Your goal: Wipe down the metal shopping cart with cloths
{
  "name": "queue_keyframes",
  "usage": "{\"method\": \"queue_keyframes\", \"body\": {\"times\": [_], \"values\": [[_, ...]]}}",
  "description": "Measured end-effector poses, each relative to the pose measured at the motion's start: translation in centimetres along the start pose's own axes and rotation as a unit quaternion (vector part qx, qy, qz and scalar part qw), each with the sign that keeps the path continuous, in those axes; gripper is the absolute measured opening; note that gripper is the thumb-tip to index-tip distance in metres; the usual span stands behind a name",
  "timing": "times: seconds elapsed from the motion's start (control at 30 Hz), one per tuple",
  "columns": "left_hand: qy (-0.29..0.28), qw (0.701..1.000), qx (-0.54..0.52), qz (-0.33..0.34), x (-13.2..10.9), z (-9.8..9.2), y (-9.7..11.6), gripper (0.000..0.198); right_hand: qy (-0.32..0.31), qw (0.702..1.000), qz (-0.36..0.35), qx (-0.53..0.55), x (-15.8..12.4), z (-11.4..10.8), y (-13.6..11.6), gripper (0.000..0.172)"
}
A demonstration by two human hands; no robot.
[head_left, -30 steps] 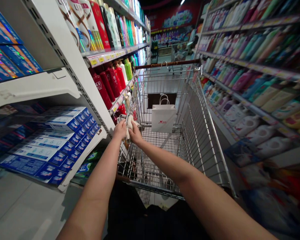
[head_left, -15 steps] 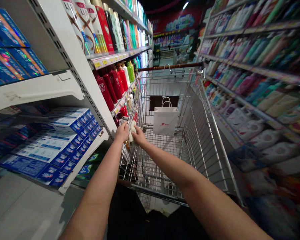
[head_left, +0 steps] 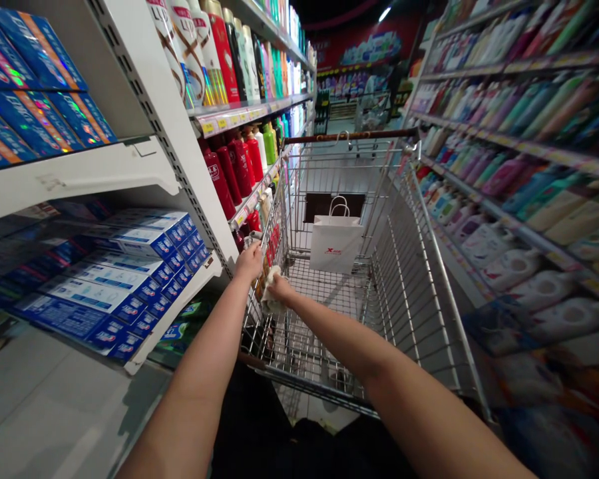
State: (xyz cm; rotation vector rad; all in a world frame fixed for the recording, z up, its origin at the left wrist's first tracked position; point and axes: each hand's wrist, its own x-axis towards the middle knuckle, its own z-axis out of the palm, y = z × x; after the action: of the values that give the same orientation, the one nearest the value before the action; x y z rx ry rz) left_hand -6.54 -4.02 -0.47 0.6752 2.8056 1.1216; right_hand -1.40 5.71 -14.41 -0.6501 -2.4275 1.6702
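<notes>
A wire shopping cart (head_left: 432, 243) stands in front of me, with a white paper bag (head_left: 333, 263) hanging at its far end. My right hand (head_left: 279, 291) is closed on a pale, crumpled cloth (head_left: 272, 305) against the inside of the cart's left wire wall. On the outer side of that wall, slightly higher, my left hand (head_left: 249, 261) is closed around a light grey cloth (head_left: 253, 236) at the side rail. Most of the left fingers are hidden from me. Whether the two pieces of cloth are joined cannot be made out.
Blue toothpaste boxes (head_left: 144, 313) are stacked on the shelf at left, with dark red bottles (head_left: 217, 179) beyond. Shelves of bottles (head_left: 544, 286) line the right side. Another cart (head_left: 372, 110) stands farther down the aisle.
My right hand and its cloth have moved down along the cart's left wall, away from my left hand. The view has shifted slightly, so the shelves and cart appear farther right.
</notes>
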Motion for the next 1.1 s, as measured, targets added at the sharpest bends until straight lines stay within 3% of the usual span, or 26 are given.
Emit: {"method": "queue_keyframes", "body": {"times": [0.1, 0.27, 0.37, 0.53, 0.67, 0.77, 0.9, 1.1], "values": [[-0.004, 1.0, 0.0, -0.004, 0.1, 0.0, -0.1, 0.049, 0.035, 0.996, 0.038, 0.066, 0.5, -0.4, -2.1, 0.055], [-0.003, 1.0, 0.008, -0.008, 0.1, 0.0, -0.1, 0.048, 0.089, 0.977, -0.062, 0.184, 1.0, -1.7, -5.3, 0.069], [0.011, 1.0, 0.016, -0.004, -0.3, -0.3, 0.3, 0.047, 0.096, 0.97, -0.077, 0.207, 0.8, -2.0, -5.8, 0.072], [0.06, 0.998, 0.028, -0.013, -1.2, -1.8, 1.1, 0.05, 0.101, 0.964, -0.064, 0.237, 0.3, -2.2, -5.6, 0.068], [0.091, 0.995, -0.041, 0.017, -0.6, -3.6, 0.9, 0.061, 0.096, 0.956, -0.043, 0.274, 0.0, -2.9, -5.6, 0.055], [0.071, 0.988, -0.124, 0.057, 0.5, -5.0, 0.3, 0.07, 0.053, 0.941, 0.005, 0.335, -0.3, -3.4, -5.7, 0.054], [0.013, 0.982, -0.171, 0.079, 1.0, -7.0, -0.3, 0.076, 0.005, 0.919, 0.053, 0.391, -0.7, -3.6, -5.6, 0.068], [-0.092, 0.983, -0.137, 0.081, -1.0, -8.9, 0.7, 0.076, -0.014, 0.914, 0.032, 0.404, -1.1, -3.6, -5.6, 0.073]]}}
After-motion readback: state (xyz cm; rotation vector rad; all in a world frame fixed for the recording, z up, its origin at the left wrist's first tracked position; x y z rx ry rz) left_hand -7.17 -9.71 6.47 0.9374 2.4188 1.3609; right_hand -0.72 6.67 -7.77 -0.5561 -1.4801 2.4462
